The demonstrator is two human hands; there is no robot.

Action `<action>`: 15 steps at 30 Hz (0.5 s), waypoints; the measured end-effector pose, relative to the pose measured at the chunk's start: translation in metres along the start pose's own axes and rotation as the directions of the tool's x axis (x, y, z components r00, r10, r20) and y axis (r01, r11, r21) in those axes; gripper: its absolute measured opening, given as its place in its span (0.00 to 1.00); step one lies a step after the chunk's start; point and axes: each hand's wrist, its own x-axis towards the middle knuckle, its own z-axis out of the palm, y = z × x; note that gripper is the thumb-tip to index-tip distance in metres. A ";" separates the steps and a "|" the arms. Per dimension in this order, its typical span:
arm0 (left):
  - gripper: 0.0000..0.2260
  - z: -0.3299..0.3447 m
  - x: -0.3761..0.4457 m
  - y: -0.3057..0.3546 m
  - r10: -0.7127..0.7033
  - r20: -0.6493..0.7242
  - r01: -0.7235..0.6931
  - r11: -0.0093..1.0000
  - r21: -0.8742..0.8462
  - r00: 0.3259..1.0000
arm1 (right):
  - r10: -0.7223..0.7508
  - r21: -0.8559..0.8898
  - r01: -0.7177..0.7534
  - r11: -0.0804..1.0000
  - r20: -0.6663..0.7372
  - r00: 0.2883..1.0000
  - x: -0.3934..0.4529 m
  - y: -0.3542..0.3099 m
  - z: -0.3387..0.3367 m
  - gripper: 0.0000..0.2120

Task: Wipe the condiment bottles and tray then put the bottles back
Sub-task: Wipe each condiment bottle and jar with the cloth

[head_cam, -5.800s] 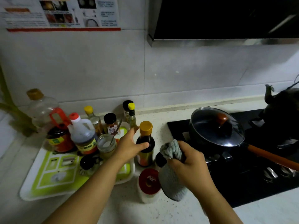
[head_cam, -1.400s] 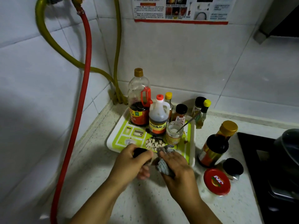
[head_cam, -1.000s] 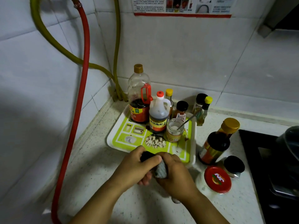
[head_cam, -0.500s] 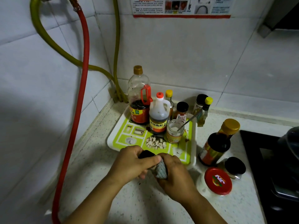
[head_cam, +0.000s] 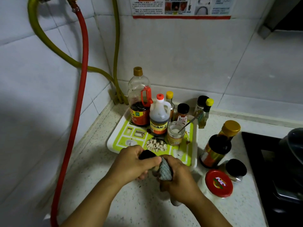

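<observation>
Left hand [head_cam: 131,164] curled around a small black-capped bottle [head_cam: 146,154]; right hand [head_cam: 177,179] clutches a grey cloth [head_cam: 165,169] pressed against it, above the counter just before the green-and-white tray [head_cam: 121,136], where the vinegar bottle [head_cam: 159,118] stands upright

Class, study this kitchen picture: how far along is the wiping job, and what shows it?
Early to midway. Done, it seems: three bottles stand off the tray on the counter, including the gold-capped bottle and red-lidded jar. In hand: the left hand grips a black-capped bottle while the right hand rubs it with the cloth. Left: the tray, stained, holds several bottles.
</observation>
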 end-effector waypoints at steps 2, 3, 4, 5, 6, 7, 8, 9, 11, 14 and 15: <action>0.14 -0.001 0.001 -0.003 0.059 0.063 -0.062 0.997 0.045 0.996 | 0.043 0.045 -0.043 0.998 0.003 0.999 -0.001 0.002 0.002 0.26; 0.18 -0.003 0.002 -0.006 0.091 0.156 -0.099 0.994 0.045 0.984 | 0.059 0.070 -0.059 0.996 -0.001 0.998 -0.001 0.004 0.002 0.25; 0.23 -0.003 0.002 -0.008 0.131 0.237 -0.143 0.989 0.031 0.963 | 0.066 0.092 -0.066 0.994 -0.003 0.998 -0.002 0.005 0.001 0.24; 0.25 -0.003 0.002 -0.010 0.159 0.277 -0.173 0.984 0.028 0.948 | 0.062 0.110 -0.061 0.992 0.002 0.998 -0.002 0.006 0.000 0.23; 0.25 -0.002 0.003 -0.012 0.174 0.280 -0.190 0.981 0.031 0.944 | 0.054 0.108 -0.054 0.993 0.009 0.999 -0.003 0.007 -0.001 0.22; 0.24 0.000 0.004 -0.014 0.170 0.258 -0.185 0.982 0.035 0.951 | 0.044 0.100 -0.045 0.994 0.014 0.999 -0.004 0.008 -0.001 0.21; 0.23 0.001 0.004 -0.015 0.150 0.231 -0.162 0.986 0.035 0.961 | 0.037 0.091 -0.038 0.995 0.010 0.999 -0.006 0.009 -0.001 0.20; 0.21 0.003 0.004 -0.014 0.122 0.212 -0.131 0.991 0.027 0.970 | 0.032 0.089 -0.032 0.996 0.000 0.999 -0.008 0.012 -0.001 0.19; 0.17 0.008 0.005 -0.011 0.049 0.183 -0.047 0.999 -0.013 0.982 | 0.038 0.071 -0.036 0.997 -0.019 0.999 -0.011 0.017 0.001 0.18; 0.11 0.016 0.002 -0.004 -0.049 0.139 0.054 0.998 -0.032 0.989 | 0.065 0.069 -0.063 0.996 -0.028 0.997 -0.015 0.021 0.003 0.19; 0.10 0.019 0.002 -0.003 -0.070 0.124 0.074 0.997 -0.030 0.990 | 0.071 0.068 -0.068 0.995 -0.035 0.997 -0.017 0.022 0.004 0.19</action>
